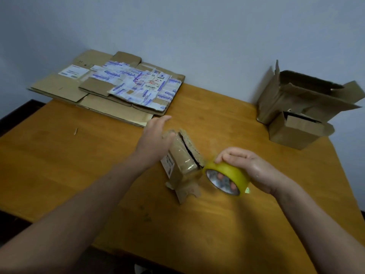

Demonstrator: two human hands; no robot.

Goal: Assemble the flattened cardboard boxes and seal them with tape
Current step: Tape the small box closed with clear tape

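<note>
A small cardboard box (182,161) stands on the tabletop (79,165) between the two hands, with a roll of yellow tape (227,175) just beside it.

The left hand (156,135) is flat, its fingers (162,119) straight and held together, with nothing in them. The palm is at the left side of the small cardboard box, but this part is blurred and I cannot tell if it touches. The right hand (250,167) grips the roll of yellow tape, its fingers (233,153) curled over the top of the roll, which stands tilted just to the right of the box. Beyond the left fingers, toward the wall, lies a stack of flattened boxes (110,89). Well apart from the right fingers, on the far right, stand a large open box (302,95) and a smaller open box (294,133), touching each other.
</note>
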